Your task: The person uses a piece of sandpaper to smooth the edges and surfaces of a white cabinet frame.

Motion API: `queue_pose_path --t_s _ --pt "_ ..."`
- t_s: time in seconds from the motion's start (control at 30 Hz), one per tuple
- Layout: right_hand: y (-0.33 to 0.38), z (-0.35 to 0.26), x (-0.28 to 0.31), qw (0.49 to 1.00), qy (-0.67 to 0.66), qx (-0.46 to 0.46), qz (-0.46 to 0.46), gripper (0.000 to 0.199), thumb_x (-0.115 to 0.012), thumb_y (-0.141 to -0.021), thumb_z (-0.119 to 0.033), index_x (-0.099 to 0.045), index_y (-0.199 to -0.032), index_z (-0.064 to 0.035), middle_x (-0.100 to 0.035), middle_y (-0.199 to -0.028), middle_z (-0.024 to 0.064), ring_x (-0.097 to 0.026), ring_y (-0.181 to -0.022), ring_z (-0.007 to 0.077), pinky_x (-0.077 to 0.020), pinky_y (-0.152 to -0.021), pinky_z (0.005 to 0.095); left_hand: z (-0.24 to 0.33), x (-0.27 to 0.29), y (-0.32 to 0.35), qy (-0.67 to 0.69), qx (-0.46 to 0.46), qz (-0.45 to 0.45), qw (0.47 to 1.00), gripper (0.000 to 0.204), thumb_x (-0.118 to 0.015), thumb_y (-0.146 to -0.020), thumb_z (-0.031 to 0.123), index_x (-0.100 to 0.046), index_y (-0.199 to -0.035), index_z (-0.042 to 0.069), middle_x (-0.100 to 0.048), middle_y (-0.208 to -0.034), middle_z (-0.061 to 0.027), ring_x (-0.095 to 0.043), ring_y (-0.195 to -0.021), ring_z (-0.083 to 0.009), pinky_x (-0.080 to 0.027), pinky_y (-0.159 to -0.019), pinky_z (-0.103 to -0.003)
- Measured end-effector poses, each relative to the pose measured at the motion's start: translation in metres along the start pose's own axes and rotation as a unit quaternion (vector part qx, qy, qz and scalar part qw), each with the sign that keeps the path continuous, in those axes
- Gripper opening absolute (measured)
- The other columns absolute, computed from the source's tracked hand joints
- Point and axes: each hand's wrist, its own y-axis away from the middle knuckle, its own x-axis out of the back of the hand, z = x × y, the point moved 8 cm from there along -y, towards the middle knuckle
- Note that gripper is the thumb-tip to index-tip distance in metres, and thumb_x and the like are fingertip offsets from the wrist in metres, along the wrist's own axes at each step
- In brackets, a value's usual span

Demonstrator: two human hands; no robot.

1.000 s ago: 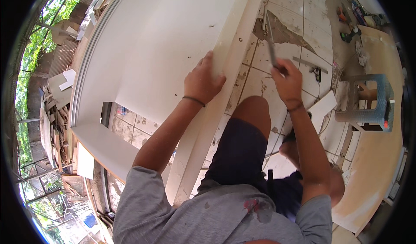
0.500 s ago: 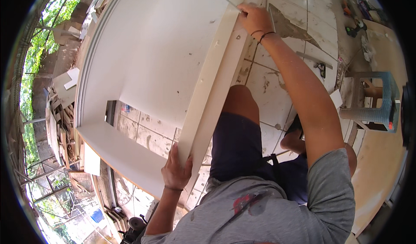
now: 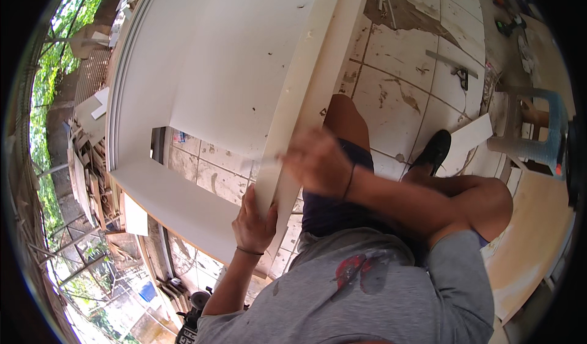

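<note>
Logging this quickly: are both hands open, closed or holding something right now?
Left hand: closed around the long white board.
Right hand: looks closed, but blurred; what it holds cannot be told.

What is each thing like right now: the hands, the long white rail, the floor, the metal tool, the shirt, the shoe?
White rail: smudged
Left hand: gripping the rail
Right hand: curled, blurred, grip unclear
Floor tiles: stained
Metal square: lying flat
Grey shirt: stained red
Black shoe: worn
</note>
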Motion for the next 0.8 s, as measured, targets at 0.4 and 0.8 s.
queue_pose_path --t_s 0.4,0.8 --pt "-0.084 0.19 0.089 0.966 0.19 -0.018 0.176 0.025 -0.059 -0.076 -0.006 -0.064 -0.1 -0.0075 -0.06 -0.078 0.0118 -0.059 -0.071 0.0316 -0.0485 -0.065 0.042 0.005 -0.007 -0.006 -0.003 -0.002 -0.002 1.0 0.062 -0.055 -0.09 0.04 -0.034 -0.134 0.002 -0.058 -0.112 -0.026 -0.062 -0.093 -0.0441 -0.052 -0.071 -0.048" --pt "-0.062 0.131 0.056 0.98 0.146 -0.098 0.095 0.021 -0.058 -0.078 -0.011 -0.063 -0.097 -0.0067 -0.06 -0.079 0.0125 -0.06 -0.068 0.03 -0.0492 -0.064 0.0425 0.005 0.004 -0.001 0.001 -0.019 0.019 1.0 0.061 -0.059 -0.088 0.031 -0.036 -0.132 -0.002 -0.056 -0.118 -0.0259 -0.061 -0.097 -0.0433 -0.053 -0.072 -0.047"
